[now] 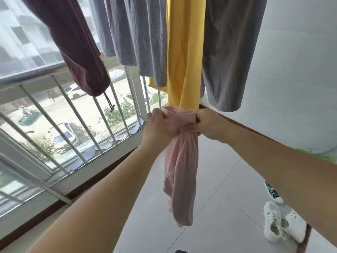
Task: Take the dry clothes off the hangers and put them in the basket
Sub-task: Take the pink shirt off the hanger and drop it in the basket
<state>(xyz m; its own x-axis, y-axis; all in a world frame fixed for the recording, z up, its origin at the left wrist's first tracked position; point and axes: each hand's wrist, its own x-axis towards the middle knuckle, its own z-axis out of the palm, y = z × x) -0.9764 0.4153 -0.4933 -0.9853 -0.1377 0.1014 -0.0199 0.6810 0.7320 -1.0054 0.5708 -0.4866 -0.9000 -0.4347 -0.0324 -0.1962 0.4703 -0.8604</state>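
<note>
Up to the left of the left hand (156, 123), a maroon garment (73, 44) hangs by the railing (76, 114). Both hands meet at the bunched top of a pink garment (180, 161): the left hand pinches its upper edge, and the right hand (207, 125), just beside it, grips the gathered cloth, the rest dangling below them. Above the hands hang grey clothes (135, 33) and a yellow one (184, 52). Down to the right of the right hand, white sneakers (280, 221) lie on the floor (228, 189).
</note>
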